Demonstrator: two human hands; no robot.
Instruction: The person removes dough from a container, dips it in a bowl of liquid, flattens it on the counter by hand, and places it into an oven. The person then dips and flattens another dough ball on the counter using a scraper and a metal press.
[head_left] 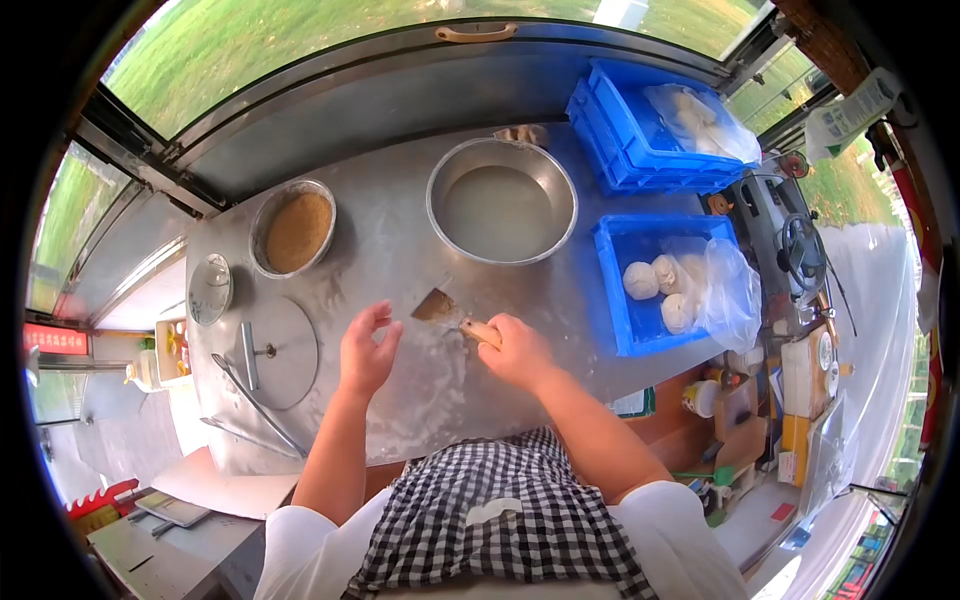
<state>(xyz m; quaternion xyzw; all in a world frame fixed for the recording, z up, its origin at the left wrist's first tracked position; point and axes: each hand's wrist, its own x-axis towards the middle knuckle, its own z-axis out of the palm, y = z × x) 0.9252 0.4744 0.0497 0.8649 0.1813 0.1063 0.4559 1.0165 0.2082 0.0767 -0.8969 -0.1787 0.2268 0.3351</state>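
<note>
My right hand (515, 350) grips the wooden handle of a scraper (436, 306) with a flat, wide blade. The blade points left and sits at or just over the metal tabletop (430, 400), which is smeared with pale residue. To the left of the blade, my left hand (370, 348) has its fingers apart and holds nothing. Beyond both hands stands a large steel basin (433, 217) of cloudy liquid. A smaller metal bowl (257, 240) of brown powdery or grainy contents stands at the left.
Right of the basin, a blue crate (618, 325) holds several dough balls (641, 281) and a plastic bag. Stacked blue crates (600, 140) with bagged contents stand behind. On the left are a round metal lid or plate (290, 345), tongs (262, 407) and a small dish (210, 290).
</note>
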